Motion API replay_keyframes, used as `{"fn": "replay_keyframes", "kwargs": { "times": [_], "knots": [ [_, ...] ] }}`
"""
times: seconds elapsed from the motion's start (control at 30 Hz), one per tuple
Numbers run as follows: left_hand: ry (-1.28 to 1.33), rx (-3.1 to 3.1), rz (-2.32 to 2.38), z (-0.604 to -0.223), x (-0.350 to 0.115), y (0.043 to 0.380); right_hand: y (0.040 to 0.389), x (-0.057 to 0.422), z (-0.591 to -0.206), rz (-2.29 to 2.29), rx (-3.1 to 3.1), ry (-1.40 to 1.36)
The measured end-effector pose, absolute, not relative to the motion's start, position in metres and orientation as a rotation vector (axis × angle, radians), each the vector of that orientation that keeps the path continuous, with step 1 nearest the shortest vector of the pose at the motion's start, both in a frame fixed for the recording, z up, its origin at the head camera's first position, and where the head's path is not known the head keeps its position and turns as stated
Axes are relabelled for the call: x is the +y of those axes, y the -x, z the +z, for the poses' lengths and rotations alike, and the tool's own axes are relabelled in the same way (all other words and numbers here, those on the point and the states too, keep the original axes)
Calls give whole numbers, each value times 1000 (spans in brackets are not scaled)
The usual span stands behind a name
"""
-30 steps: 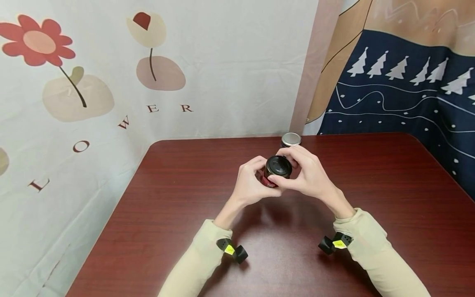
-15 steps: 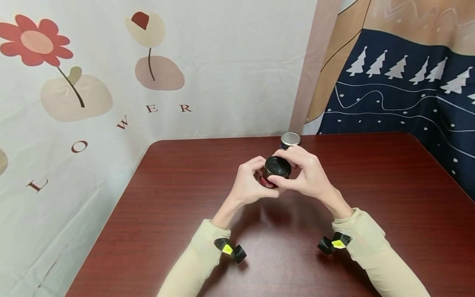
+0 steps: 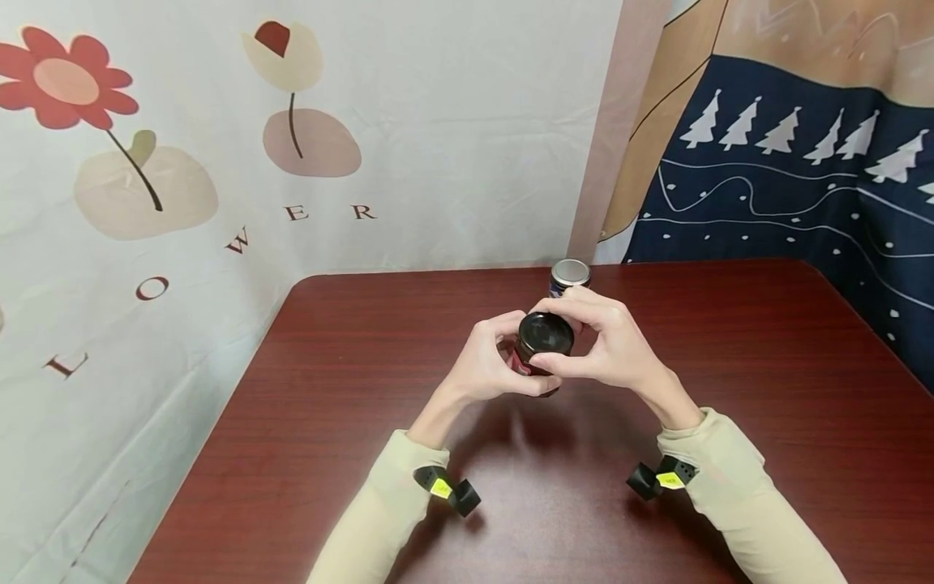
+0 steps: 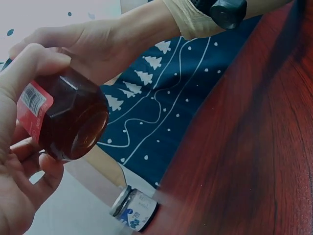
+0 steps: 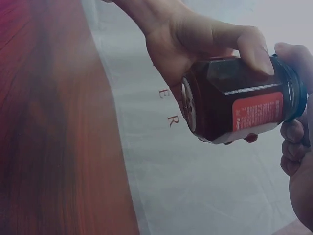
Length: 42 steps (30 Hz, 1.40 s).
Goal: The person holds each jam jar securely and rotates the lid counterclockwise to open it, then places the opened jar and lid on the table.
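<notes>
Both hands hold a faceted dark glass jar (image 5: 220, 93) above the table. It has a red label (image 5: 257, 112) with fine print and a black lid (image 3: 546, 333). My left hand (image 3: 481, 361) grips the body, its thumb along the near side. From the right, my right hand (image 3: 609, 341) pinches the lid's rim between thumb and fingers. In the left wrist view the jar is tilted, its base facing down and right. The right wrist view shows my left hand (image 5: 200, 41) round the glass and my right hand (image 5: 305, 171) at the lid end.
A second jar (image 3: 570, 276), with a silver lid and a white-and-blue label, stands near the far edge of the brown-red table (image 3: 379, 454), just beyond my right hand. Behind the table hang a pale flower-print cloth (image 3: 452, 146) and a navy tree-print cloth (image 3: 773, 186).
The held jar and both hands have come slightly nearer to me. My right fingers have shifted a little left along the lid's far rim. The second jar stands where it was.
</notes>
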<state>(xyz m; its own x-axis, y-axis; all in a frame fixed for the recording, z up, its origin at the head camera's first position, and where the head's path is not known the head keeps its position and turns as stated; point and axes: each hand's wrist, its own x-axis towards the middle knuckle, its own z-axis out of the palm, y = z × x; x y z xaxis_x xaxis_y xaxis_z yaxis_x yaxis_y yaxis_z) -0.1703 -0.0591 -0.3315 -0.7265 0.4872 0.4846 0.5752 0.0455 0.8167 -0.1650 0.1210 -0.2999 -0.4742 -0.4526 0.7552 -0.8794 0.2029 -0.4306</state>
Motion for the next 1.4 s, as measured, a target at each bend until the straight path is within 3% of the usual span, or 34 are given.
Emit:
{"fn": "replay_keyframes", "kwargs": {
  "times": [0.33, 0.63, 1.2, 1.4],
  "knots": [
    [1305, -2224, -1944, -333, -64, 173, 167, 126, -300, 1307, -2050, -1327],
    [1290, -2218, -1999, -333, -64, 173, 168, 128, -301, 1336, -2075, -1357],
    [921, -2090, -1538, -336, -51, 169, 169, 124, -301, 1257, -2092, -1139],
    [798, -2085, -1406, -358, -48, 183, 169, 124, -302, 1250, -2109, -1072]
  ]
}}
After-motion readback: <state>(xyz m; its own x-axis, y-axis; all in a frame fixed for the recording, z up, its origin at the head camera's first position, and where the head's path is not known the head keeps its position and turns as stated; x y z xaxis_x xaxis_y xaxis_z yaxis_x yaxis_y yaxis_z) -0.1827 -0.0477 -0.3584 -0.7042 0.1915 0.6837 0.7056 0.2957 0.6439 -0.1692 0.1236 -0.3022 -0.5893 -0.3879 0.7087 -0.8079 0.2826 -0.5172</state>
